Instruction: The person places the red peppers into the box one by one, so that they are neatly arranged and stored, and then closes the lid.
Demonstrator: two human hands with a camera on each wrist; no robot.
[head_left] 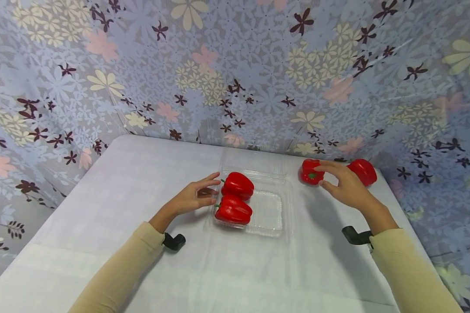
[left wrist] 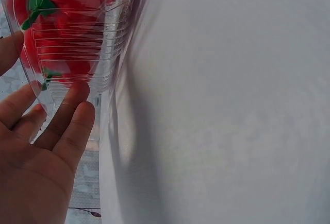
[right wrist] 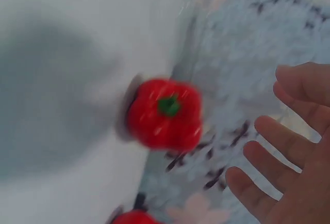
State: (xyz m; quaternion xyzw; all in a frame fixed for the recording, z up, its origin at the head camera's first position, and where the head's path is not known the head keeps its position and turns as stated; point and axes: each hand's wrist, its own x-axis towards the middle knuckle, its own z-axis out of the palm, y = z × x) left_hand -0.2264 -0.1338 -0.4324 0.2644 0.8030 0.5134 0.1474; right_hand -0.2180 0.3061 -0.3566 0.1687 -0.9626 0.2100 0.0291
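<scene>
Two red bell peppers (head_left: 237,186) (head_left: 233,210) lie side by side in the left half of a clear plastic clamshell container (head_left: 268,213). My left hand (head_left: 196,194) is at the container's left side, its fingertips on or close against the ridged clear wall (left wrist: 72,44). Over on the right, my right hand (head_left: 346,184) hovers near a third red bell pepper (head_left: 310,172) whose green stem faces me. In the right wrist view that pepper (right wrist: 166,114) stands apart from the spread fingers (right wrist: 281,136), and nothing is held.
Another red bell pepper (head_left: 362,171) lies by the table's far right corner, partly behind the right hand. The container's clear lid (head_left: 254,163) lies folded back toward the wall. A white cloth covers the table (head_left: 102,208); a flowered curtain (head_left: 235,78) hangs behind it.
</scene>
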